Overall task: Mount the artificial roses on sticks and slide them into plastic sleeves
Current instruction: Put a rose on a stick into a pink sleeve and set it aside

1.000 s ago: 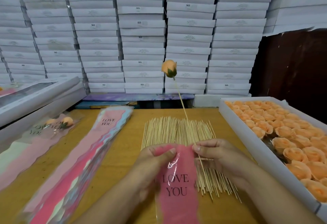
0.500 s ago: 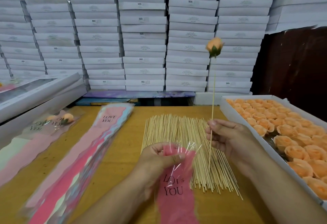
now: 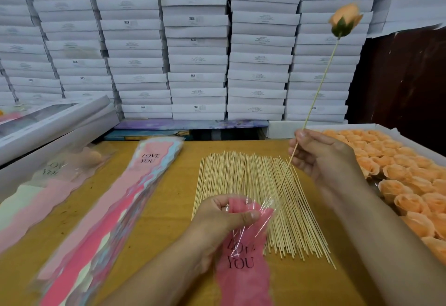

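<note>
I see right hand point(image 3: 321, 154) pinching the rose stick point(image 3: 318, 90), axis tilted, peach rose point(image 3: 345, 19) upper right. Bare tip points down-left at the pink sleeve point(image 3: 243, 245) mouth, pinched by left hand point(image 3: 224, 218), lower centre. Tip just beside opening, not in.
</note>
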